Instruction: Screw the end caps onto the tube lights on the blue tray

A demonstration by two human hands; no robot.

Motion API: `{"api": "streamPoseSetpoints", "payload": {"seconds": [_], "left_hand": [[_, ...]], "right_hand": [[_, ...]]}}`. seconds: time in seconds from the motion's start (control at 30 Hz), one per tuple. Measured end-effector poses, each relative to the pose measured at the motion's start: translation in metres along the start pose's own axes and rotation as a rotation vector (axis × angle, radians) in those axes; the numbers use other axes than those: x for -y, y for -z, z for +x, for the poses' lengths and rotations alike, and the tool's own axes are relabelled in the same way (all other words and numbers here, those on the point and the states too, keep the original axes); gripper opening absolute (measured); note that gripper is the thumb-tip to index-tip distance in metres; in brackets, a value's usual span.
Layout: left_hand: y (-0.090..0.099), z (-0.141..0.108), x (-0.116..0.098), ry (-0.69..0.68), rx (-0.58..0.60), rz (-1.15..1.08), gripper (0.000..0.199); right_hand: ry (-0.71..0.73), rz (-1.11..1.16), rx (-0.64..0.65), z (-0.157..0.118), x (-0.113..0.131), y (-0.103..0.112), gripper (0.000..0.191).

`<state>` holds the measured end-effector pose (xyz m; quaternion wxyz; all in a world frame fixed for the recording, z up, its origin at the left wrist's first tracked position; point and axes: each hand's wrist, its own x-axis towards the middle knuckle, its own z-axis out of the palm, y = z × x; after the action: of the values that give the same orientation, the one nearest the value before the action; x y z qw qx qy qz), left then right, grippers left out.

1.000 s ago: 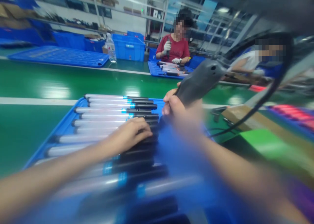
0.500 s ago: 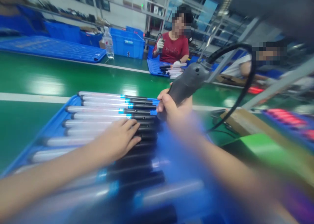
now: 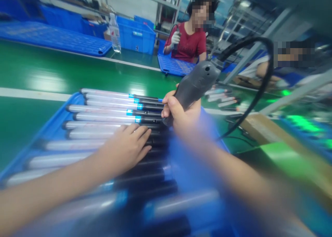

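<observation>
Several light sticks (image 3: 109, 118), with clear tubes, blue bands and black handles, lie side by side on a blue tray (image 3: 52, 130). My left hand (image 3: 127, 143) rests palm down across them. Its fingers are stretched and slightly apart over the black handles, with the thumb lower down. My right hand (image 3: 185, 114) is wrapped around a dark grey electric screwdriver (image 3: 198, 79), tilted with its cabled end up and away. The screwdriver's lower end is by the handle ends; its tip is hidden. The nearest sticks are blurred.
Beyond the tray runs a green belt (image 3: 49, 79). Across it, a person in a red shirt (image 3: 190, 43) holds a tool beside another blue tray (image 3: 177, 65). A water bottle (image 3: 114, 34) and blue bin (image 3: 137, 34) stand there. At right are a cardboard box (image 3: 261, 126) and glowing green sticks (image 3: 303, 123).
The view has dipped slightly; my hands keep nearly the same pose. Sticks on the co-worker's tray have left it, and several now lie on the belt. Glowing sticks at right turned from red to green.
</observation>
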<state>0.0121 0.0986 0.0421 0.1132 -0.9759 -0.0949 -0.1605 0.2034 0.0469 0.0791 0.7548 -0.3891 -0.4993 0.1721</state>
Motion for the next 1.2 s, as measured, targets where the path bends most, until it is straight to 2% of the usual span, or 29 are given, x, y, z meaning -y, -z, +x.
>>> {"api": "streamPoseSetpoints", "payload": {"seconds": [0.2, 0.43, 0.63, 0.83, 0.93, 1.03, 1.13, 1.2], "left_hand": [[0.001, 0.001, -0.002, -0.020, -0.033, 0.077, 0.044], [0.002, 0.002, -0.001, -0.018, -0.005, 0.068, 0.044], [0.001, 0.001, -0.001, -0.029, -0.035, 0.098, 0.042], [0.004, 0.003, 0.003, -0.034, -0.013, 0.075, 0.040], [0.009, 0.013, 0.009, 0.006, 0.044, -0.039, 0.037], [0.008, 0.030, 0.013, 0.057, 0.081, -0.303, 0.027], [0.001, 0.045, 0.007, 0.118, 0.093, -0.572, 0.022], [-0.005, 0.052, -0.001, 0.168, 0.112, -0.654, 0.025]], "right_hand": [[0.019, 0.033, 0.007, 0.000, -0.004, 0.001, 0.039], [0.039, 0.036, -0.019, -0.001, -0.009, 0.001, 0.030], [0.033, 0.032, -0.059, 0.004, -0.013, 0.000, 0.036], [0.021, 0.097, -0.035, 0.005, -0.002, -0.004, 0.032], [0.009, 0.139, -0.020, 0.005, 0.011, -0.006, 0.029], [0.021, 0.164, -0.016, 0.005, 0.024, -0.008, 0.027], [0.023, 0.156, 0.023, 0.005, 0.033, -0.007, 0.024], [0.017, 0.107, 0.026, 0.006, 0.035, -0.004, 0.024]]}}
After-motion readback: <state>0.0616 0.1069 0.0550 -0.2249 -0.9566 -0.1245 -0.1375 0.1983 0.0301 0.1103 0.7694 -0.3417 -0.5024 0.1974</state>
